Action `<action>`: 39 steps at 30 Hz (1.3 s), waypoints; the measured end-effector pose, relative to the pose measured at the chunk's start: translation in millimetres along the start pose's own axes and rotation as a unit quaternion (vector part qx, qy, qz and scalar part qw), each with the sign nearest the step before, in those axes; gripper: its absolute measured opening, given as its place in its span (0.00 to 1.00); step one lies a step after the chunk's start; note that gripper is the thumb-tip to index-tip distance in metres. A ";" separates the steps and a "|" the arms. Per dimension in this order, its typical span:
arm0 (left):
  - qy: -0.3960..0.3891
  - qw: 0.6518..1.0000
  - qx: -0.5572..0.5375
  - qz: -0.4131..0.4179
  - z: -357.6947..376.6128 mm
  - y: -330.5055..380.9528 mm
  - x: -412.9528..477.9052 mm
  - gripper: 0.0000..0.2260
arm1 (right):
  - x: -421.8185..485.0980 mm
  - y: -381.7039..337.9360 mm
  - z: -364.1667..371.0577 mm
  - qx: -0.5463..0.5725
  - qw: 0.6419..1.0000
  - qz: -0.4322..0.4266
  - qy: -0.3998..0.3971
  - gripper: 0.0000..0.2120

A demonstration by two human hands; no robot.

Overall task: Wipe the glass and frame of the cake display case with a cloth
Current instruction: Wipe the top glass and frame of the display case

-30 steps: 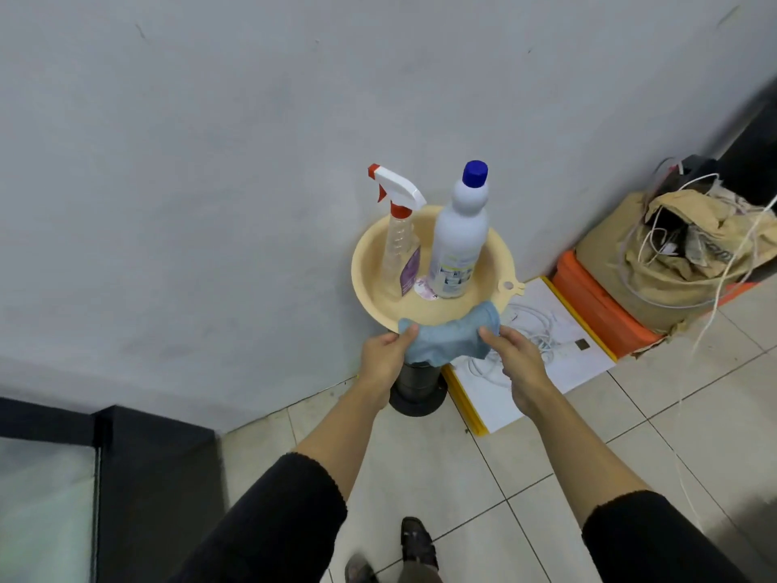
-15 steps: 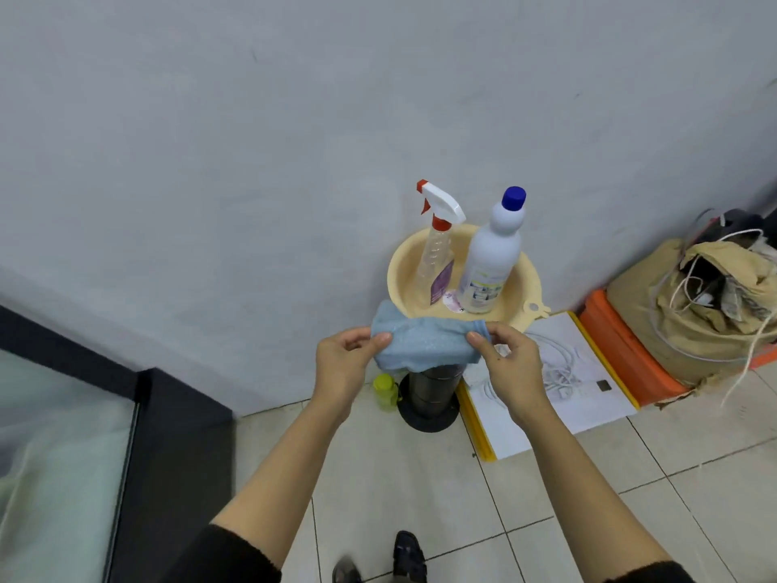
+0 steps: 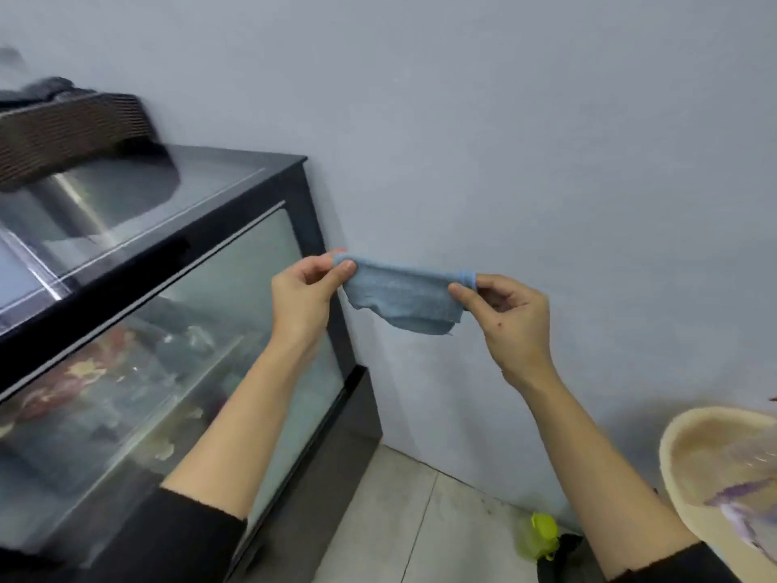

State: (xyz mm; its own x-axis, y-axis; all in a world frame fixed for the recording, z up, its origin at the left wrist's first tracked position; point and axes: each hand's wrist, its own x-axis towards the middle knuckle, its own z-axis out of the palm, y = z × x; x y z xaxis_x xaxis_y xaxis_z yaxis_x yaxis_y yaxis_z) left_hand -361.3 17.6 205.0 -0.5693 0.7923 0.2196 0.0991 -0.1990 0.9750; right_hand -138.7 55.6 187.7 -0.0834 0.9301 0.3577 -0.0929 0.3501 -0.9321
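A small light-blue cloth (image 3: 403, 298) hangs stretched in the air in front of the grey wall. My left hand (image 3: 305, 294) pinches its left corner and my right hand (image 3: 511, 317) pinches its right corner. The cake display case (image 3: 168, 313) fills the left side: black frame, glass top and a glass side panel with blurred items on the shelves inside. My left hand is just in front of the case's black corner post (image 3: 323, 263); the cloth is apart from the glass.
A beige plastic basin (image 3: 689, 452) sits at the lower right with a spray bottle partly visible inside. A yellow-green lidded bottle (image 3: 540, 536) stands on the tiled floor below. A dark slatted object (image 3: 71, 132) rests on the case's top.
My view swung left and up from the basin to the display case. Both hands lifted the cloth off the basin's rim and pulled it out flat between them.
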 end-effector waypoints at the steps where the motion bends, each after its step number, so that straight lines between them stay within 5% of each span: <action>1: 0.014 1.000 0.000 0.020 -10.9 15.0 17.3 0.02 | 17.1 -4.4 19.7 0.026 1.000 0.002 -0.007 0.07; 7: 0.085 0.984 0.109 0.113 -68.2 94.0 107.0 0.09 | 102.1 -32.0 124.4 0.137 0.987 0.018 -0.077 0.04; 12: 0.126 0.966 0.185 0.126 -113.1 118.6 179.3 0.16 | 152.5 -29.2 202.2 0.149 0.975 0.035 -0.158 0.17; 15: 0.134 0.958 0.230 0.105 -127.3 119.1 223.6 0.19 | 179.8 -21.4 235.2 0.098 0.973 0.028 -0.209 0.19; 17: 0.144 0.953 0.250 0.089 -129.1 113.0 254.4 0.20 | 199.2 -17.9 249.3 -0.039 0.969 -0.036 -0.240 0.22; 21: 0.117 0.927 0.357 0.008 -131.0 98.2 292.6 0.26 | 231.4 -20.4 266.9 -0.291 0.906 -0.201 -0.234 0.27; 27: 0.157 0.834 0.523 -0.082 -191.6 93.9 220.9 0.22 | 263.8 -32.1 312.7 -0.320 0.814 -0.375 -0.307 0.17; 32: 0.130 0.769 0.598 -0.184 -231.6 86.4 131.0 0.32 | 280.0 -8.0 351.9 -0.311 0.674 -0.273 -0.612 0.28; 35: 0.130 0.775 0.590 -0.185 -242.4 81.5 114.1 0.47 | 295.3 9.2 391.6 -0.358 0.665 -0.279 -0.593 0.30; 39: 0.144 0.759 0.608 -0.182 -240.6 79.5 115.4 0.36 | 281.2 2.9 455.3 -0.453 0.644 -0.279 -0.549 0.34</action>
State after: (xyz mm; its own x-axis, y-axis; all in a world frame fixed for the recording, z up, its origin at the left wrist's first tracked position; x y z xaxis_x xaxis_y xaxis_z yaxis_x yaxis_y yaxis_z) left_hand -615.4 -45.6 299.4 -0.8774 0.4727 0.0815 0.4723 0.8216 0.3193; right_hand -614.1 267.7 311.6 -0.9860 0.1663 0.0124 0.1639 0.9799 -0.1134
